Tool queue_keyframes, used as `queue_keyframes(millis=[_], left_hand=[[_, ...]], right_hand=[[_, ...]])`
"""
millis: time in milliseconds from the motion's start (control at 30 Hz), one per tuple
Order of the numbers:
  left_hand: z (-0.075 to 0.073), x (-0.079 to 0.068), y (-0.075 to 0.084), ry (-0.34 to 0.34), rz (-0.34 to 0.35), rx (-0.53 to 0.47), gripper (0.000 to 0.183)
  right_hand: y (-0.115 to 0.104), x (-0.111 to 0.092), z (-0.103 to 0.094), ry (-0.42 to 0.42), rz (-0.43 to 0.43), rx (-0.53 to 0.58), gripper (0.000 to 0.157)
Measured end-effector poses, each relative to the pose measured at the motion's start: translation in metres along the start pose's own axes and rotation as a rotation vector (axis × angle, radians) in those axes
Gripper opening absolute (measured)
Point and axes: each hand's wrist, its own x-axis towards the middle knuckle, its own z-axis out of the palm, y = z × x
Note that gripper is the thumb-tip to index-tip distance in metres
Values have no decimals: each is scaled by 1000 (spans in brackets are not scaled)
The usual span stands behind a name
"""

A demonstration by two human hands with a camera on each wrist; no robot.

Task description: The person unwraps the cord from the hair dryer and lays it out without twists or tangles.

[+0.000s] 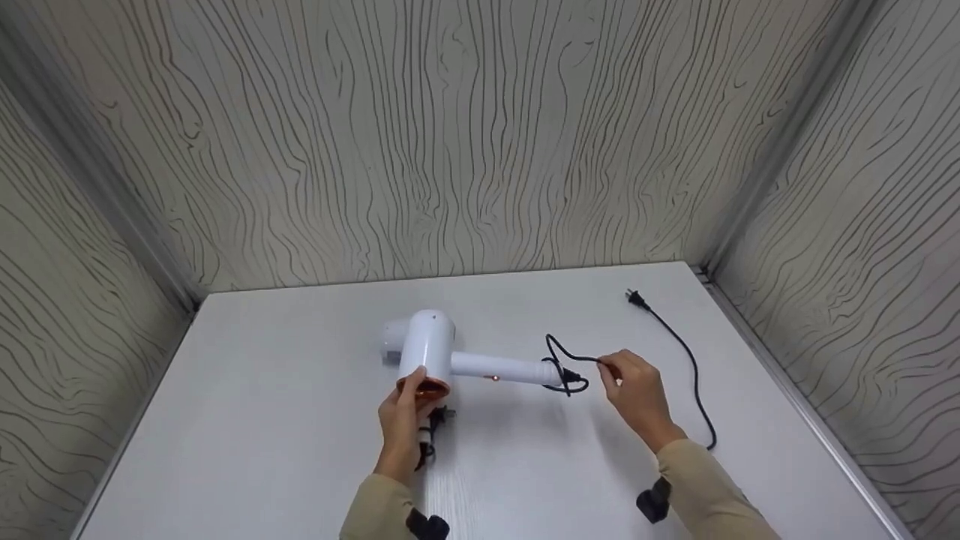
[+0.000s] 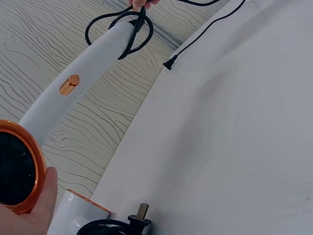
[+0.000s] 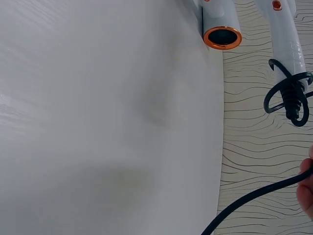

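A white hair dryer (image 1: 427,345) with an orange rim is held up above the table, its handle pointing right. My left hand (image 1: 399,424) grips its head beside the rimmed opening. Several loops of black cord (image 2: 146,41) circle the handle's end. To the right, my right hand (image 1: 636,390) pinches this cord between thumb and fingers. Beyond that hand the cord trails onto the table and ends in a two-pin plug (image 1: 636,298). Behind and below the held dryer lies a second white hair dryer (image 1: 394,341), partly hidden; its bundled cord and plug (image 2: 139,220) show beside my left hand.
The white table (image 1: 262,420) meets patterned panels (image 1: 450,150) at the back and both sides. Metal framing (image 1: 787,150) runs up the corners. Black devices (image 1: 654,501) are strapped to both wrists over beige sleeves.
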Motion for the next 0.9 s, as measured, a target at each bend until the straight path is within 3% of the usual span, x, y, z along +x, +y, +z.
queue_keyframes(millis=[233,900], left_hand=[[0,0,-2,3,7,13,63],[-3,1,0,-14,2,4,65]], right_hand=[[7,0,-2,15,7,-30,16],[12,-2,-3,-32,22,-92,18]])
